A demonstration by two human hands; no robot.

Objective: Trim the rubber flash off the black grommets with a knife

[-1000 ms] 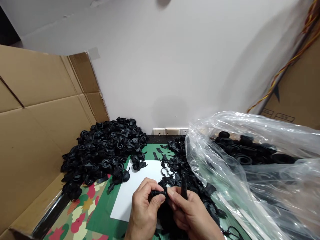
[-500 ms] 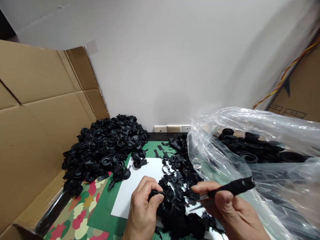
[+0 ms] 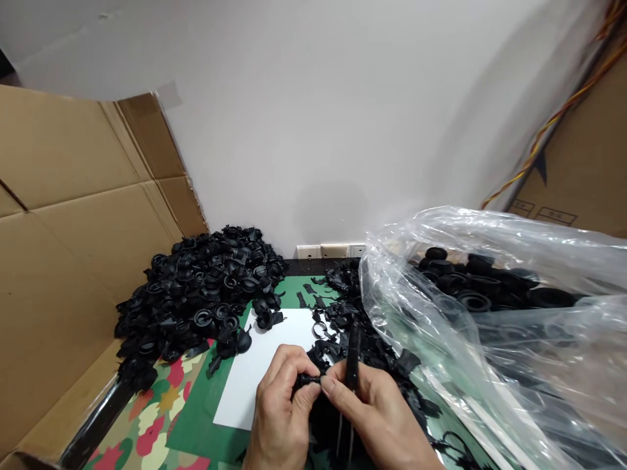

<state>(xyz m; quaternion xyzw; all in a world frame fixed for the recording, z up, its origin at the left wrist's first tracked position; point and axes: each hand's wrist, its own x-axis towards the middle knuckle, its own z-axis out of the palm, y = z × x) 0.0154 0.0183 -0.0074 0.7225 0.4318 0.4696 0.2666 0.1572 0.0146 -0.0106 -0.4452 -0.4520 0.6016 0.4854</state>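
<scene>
My left hand is closed, pinching a small black rubber part between thumb and fingers. My right hand meets it, thumb and forefinger tips pressed at the part's right end. In that same hand are tweezers with a black-wrapped handle, the handle pointing up and the thin metal tips down past the palm. Beneath both hands lies a heap of black rubber scraps, partly hidden by them. A white sheet on a green mat is just left of my left hand.
Many ribbed black rubber parts are piled at the left against a cardboard box. At the right, a clear plastic bag holds more black parts. Wall sockets sit behind the table.
My right hand has moved left to meet the left hand at the rubber part. Its tweezers have swung from tips pointing left to tips pointing down. The view has shifted slightly.
</scene>
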